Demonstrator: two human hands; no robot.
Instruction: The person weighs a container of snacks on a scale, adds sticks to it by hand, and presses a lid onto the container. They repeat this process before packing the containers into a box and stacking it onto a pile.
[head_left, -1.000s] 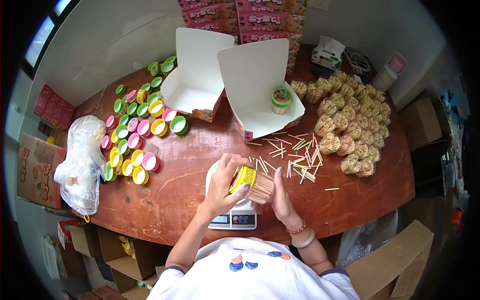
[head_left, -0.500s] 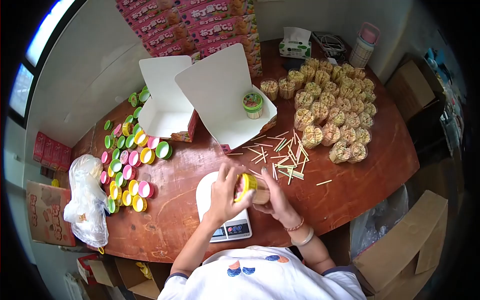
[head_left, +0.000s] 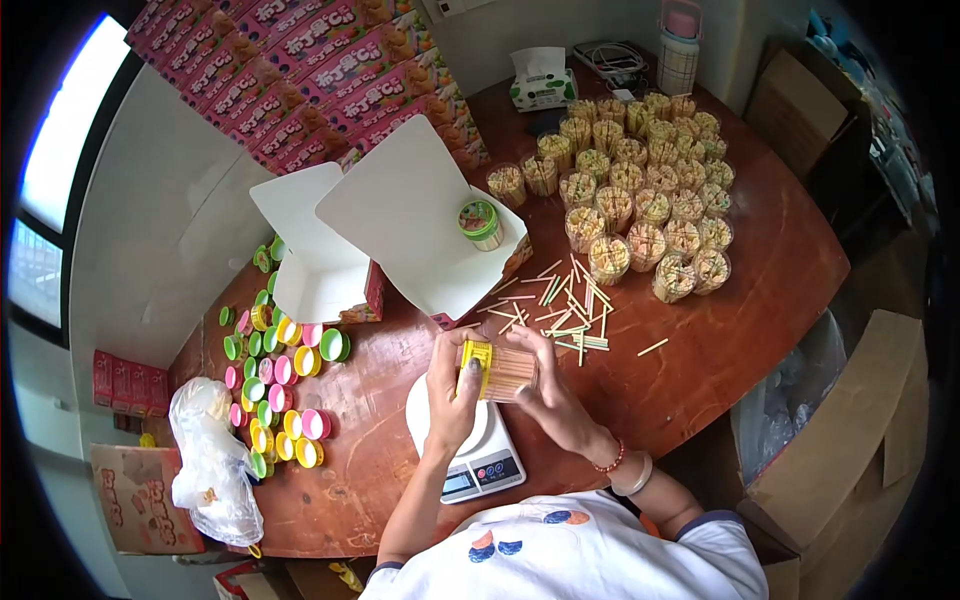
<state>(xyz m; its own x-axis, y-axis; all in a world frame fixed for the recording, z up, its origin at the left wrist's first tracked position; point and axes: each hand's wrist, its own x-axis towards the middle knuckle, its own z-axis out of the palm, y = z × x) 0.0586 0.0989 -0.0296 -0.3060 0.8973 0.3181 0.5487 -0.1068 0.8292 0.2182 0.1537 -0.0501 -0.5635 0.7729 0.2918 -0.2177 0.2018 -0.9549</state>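
Both hands hold a clear jar [head_left: 509, 374] of thin biscuit sticks, tipped on its side above the kitchen scale [head_left: 486, 460]. Around the yellow lid [head_left: 478, 362] wrap the fingers of my left hand [head_left: 450, 385]. My right hand [head_left: 562, 400] grips the base end of the jar, its fingers bent round it. Loose biscuit sticks [head_left: 578, 310] lie scattered on the table just beyond my right hand. A jar with a green lid [head_left: 480, 224] stands in the open white box [head_left: 420, 250].
Many open cups of sticks [head_left: 646, 205] crowd the right back. Pink, yellow and green lids [head_left: 285, 370] lie at left, near a white plastic bag [head_left: 215, 470]. A second open box [head_left: 318, 285], stacked pink cartons [head_left: 330, 70], a tissue pack [head_left: 541, 85] and a bottle [head_left: 678, 55] stand behind.
The jar has turned, so its side with the sticks now shows more plainly. My right hand has shifted to its base end. The camera view has tilted and moved.
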